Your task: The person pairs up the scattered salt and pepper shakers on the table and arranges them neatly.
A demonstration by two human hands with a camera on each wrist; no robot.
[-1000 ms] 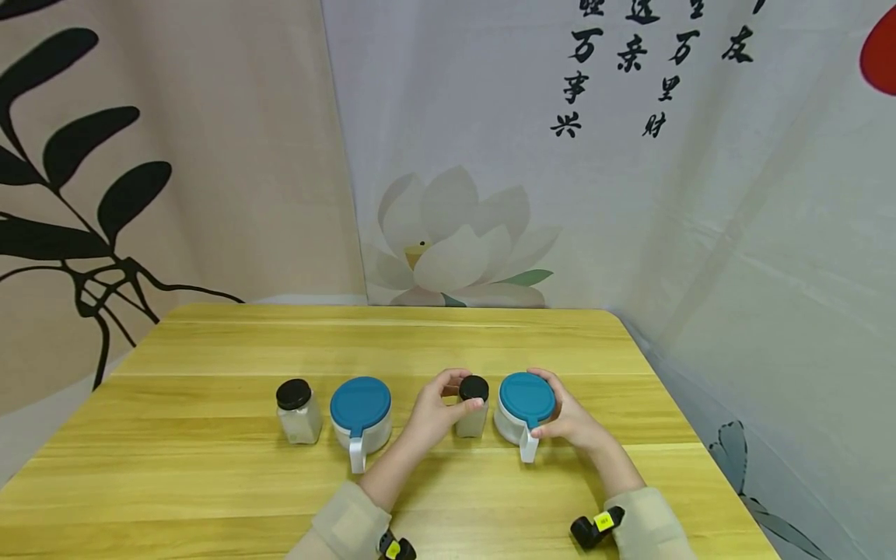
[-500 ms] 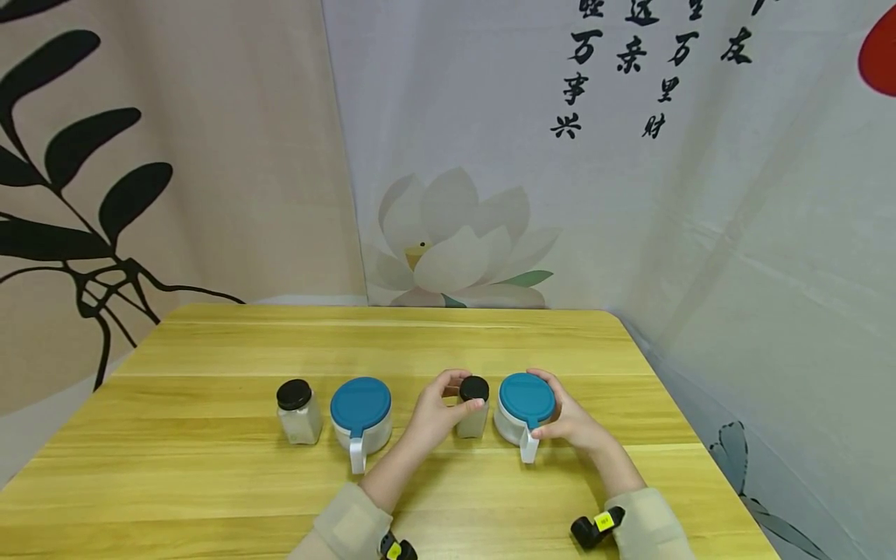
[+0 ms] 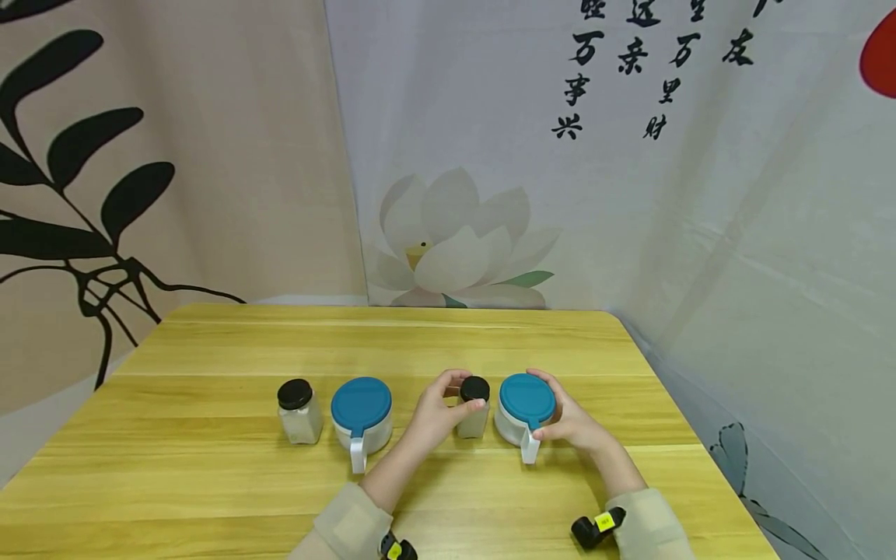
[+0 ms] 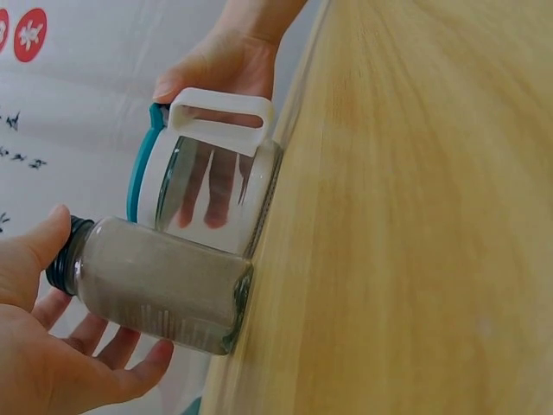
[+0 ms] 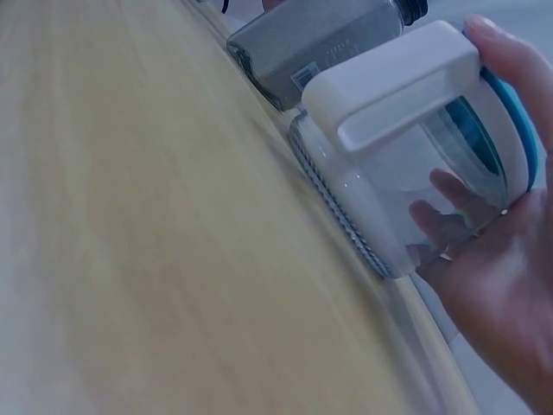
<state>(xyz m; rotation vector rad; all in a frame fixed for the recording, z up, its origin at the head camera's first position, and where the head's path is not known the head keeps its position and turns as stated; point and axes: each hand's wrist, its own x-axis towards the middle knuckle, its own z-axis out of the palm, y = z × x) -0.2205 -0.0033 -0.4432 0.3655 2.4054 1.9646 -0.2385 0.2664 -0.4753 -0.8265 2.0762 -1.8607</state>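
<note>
Thumb on the black lid and fingers at the side, my left hand (image 3: 435, 412) holds a square glass jar (image 3: 473, 420), which stands on the table. In the left wrist view the jar (image 4: 155, 277) looks filled with something greyish. Just right of it is a clear glass pot with a blue lid and white handle (image 3: 528, 397). My right hand (image 3: 572, 420) grips this pot from its right side. In the right wrist view the thumb lies by the top of the handle (image 5: 397, 82), and fingers show through the glass. Both bases appear to rest on the table.
To the left on the wooden table (image 3: 175, 467) stand a second black-lidded jar (image 3: 301, 420) and a second blue-lidded pot (image 3: 362, 404), close together. Behind the table's far edge hangs a printed cloth (image 3: 462, 155).
</note>
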